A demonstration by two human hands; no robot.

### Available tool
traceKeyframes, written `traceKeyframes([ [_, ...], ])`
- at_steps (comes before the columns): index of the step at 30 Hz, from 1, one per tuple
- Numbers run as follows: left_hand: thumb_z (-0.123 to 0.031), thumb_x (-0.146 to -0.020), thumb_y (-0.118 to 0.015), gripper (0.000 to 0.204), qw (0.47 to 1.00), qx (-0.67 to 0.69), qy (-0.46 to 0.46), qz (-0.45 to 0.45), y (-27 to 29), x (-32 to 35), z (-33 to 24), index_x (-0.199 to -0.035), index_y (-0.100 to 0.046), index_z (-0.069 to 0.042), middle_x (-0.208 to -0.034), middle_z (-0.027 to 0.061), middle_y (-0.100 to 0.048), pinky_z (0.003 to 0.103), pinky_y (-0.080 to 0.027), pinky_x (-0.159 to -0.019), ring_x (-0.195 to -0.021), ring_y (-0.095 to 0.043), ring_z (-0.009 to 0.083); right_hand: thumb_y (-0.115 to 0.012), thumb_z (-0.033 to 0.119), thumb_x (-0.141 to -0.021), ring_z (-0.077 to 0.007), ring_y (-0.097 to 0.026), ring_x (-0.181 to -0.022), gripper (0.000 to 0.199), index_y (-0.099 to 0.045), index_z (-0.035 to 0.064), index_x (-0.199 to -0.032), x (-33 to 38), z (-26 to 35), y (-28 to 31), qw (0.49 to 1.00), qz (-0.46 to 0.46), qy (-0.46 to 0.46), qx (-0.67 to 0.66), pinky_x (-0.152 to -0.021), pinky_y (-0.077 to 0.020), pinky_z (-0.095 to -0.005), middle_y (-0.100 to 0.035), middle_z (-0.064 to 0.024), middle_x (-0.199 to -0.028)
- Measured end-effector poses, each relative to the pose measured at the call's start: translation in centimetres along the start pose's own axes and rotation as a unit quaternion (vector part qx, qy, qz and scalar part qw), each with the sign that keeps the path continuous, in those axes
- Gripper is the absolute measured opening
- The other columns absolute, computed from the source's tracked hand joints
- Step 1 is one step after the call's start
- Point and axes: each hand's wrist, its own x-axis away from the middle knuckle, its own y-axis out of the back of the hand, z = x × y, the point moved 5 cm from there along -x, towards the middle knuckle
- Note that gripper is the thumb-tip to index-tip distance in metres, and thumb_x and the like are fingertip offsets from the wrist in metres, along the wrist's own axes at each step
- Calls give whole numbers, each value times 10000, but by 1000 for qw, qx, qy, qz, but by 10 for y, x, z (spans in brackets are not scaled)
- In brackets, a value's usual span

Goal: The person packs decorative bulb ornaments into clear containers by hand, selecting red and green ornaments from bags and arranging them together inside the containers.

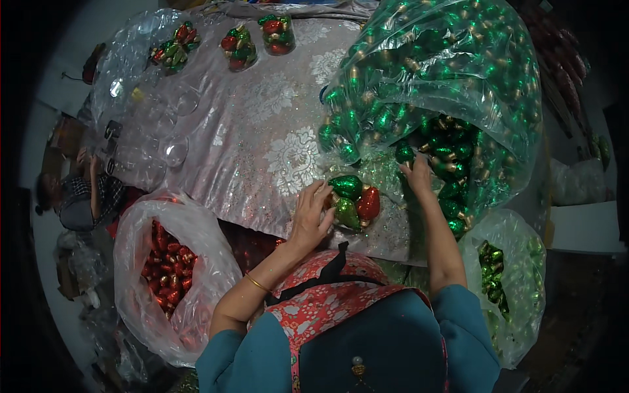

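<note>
In front of me on the table is a clear plastic tub with glittery bulb-shaped ornaments in dark green, light green and red. My left hand cups its left side, fingers curved and thumb apart. Farther right, my right hand reaches to the mouth of a large clear bag full of dark green ornaments with gold caps. At its fingertips is one dark green bulb ornament, pinched between thumb and fingers as far as I can see.
Filled tubs stand along the far side. Empty clear tubs lie at the left. A bag of red ornaments sits below left, a bag of light green ones below right. Glitter covers the patterned tablecloth. Another person is at far left.
</note>
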Motion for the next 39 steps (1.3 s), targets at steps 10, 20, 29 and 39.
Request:
traceKeyframes([
  [10,-107,-841,-596,488,999,23,23,-3,0,-15,26,-1291,-421,-35,-1295,201,-413,392,-394,-943,-1146,-453,354,-624,282,-879,-53,-521,-695,332,-600,16,-1076,39,36,77,878,102,-105,-457,-614,-421,-222,-594,27,-786],
  [20,-235,-906,-489,386,970,56,206,116,-40,-12,64,-1220,-430,-19,-776,266,-606,512,-460,-685,-768,-597,457,-580,236,-907,-103,-522,-572,173,-566,64,-918,100,-66,-30,839,66,-328,-429,-472,-422,-241,-548,-1,-688],
  [29,-155,-875,-404,347,963,-21,254,84,69,-41,104,-1171,-489,5,-896,291,-614,502,-472,-727,-837,-602,448,-601,250,-880,-151,-573,-664,253,-534,30,-985,100,-71,-54,899,73,-274,-333,-546,-460,-305,-550,-49,-745],
  [39,-187,-841,-436,299,926,-2,360,-117,163,-151,295,-998,-557,36,-865,259,-631,462,-492,-745,-836,-617,418,-653,240,-823,-271,-541,-734,305,-544,-9,-962,94,-65,-48,978,10,-163,-129,-695,-441,-387,-558,-172,-830],
])
